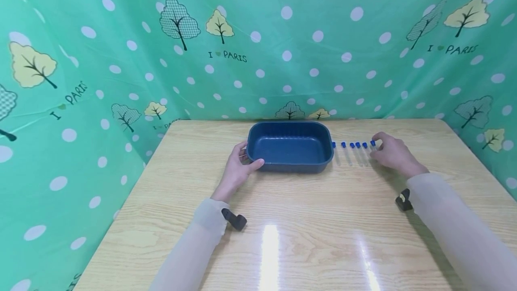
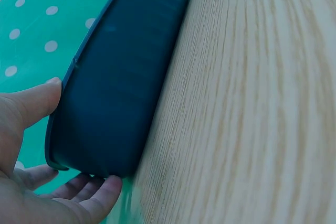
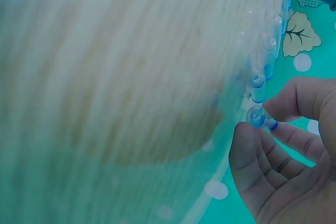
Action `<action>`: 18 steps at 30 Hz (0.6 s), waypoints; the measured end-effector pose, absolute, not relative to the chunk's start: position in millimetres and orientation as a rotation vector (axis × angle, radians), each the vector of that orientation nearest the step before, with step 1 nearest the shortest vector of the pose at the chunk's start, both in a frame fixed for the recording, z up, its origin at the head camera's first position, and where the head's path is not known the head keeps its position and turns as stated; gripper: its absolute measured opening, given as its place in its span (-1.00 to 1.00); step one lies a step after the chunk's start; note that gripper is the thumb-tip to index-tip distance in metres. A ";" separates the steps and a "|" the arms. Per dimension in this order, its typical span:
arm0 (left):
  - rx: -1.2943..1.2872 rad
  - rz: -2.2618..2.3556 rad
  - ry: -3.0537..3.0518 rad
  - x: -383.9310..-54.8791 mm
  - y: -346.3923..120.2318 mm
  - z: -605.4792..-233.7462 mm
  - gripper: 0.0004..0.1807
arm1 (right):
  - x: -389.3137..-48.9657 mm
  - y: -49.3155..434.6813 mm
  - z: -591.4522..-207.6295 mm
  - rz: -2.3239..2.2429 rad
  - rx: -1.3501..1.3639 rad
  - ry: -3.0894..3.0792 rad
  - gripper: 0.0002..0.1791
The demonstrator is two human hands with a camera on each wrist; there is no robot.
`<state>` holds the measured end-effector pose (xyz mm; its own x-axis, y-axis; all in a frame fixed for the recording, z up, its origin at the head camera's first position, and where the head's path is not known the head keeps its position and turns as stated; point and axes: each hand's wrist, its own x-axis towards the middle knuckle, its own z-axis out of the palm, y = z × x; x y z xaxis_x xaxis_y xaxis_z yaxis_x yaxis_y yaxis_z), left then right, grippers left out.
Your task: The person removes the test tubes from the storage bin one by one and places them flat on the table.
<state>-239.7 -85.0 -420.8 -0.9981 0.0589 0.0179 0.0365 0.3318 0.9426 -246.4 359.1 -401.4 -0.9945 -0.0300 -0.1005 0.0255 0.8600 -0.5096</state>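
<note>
A dark blue plastic basin [image 1: 287, 168] stands upright on the wooden table, its inside bare. My left hand [image 1: 235, 170] grips its left end, thumb on the rim at the near corner and fingers against the end wall, as the left wrist view shows up close. To the right of the basin lie several clear test tubes [image 1: 349, 158] with blue caps, in a row with caps toward the back. At the row's right end my right hand [image 1: 392, 152] pinches the last test tube [image 3: 256, 116] between thumb and fingers. Part of that tube is hidden by the fingers.
A green dotted curtain [image 1: 286, 62] hangs behind and beside the table [image 1: 299, 219]. The leftmost tube lies close against the basin's right side. Black wrist mounts [image 1: 235, 220] sit on both sleeves.
</note>
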 end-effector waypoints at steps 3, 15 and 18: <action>0.090 1.798 2.551 -240.2 -84.3 -420.7 -0.10 | -248.6 361.7 -402.6 -0.780 -0.004 2.929 -0.36; 0.094 1.816 2.540 -239.8 -83.6 -419.7 -0.10 | -251.6 362.3 -402.0 -0.716 0.014 2.886 -0.36; 0.091 1.819 2.538 -239.2 -83.4 -419.0 -0.10 | -252.5 362.8 -401.8 -0.703 0.021 2.878 -0.35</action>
<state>-239.2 -83.4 -419.0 -0.9982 0.0573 0.0197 0.0371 0.3204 0.9466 -252.5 362.8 -401.8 -0.9840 -0.0287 -0.1758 0.0556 0.8883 -0.4559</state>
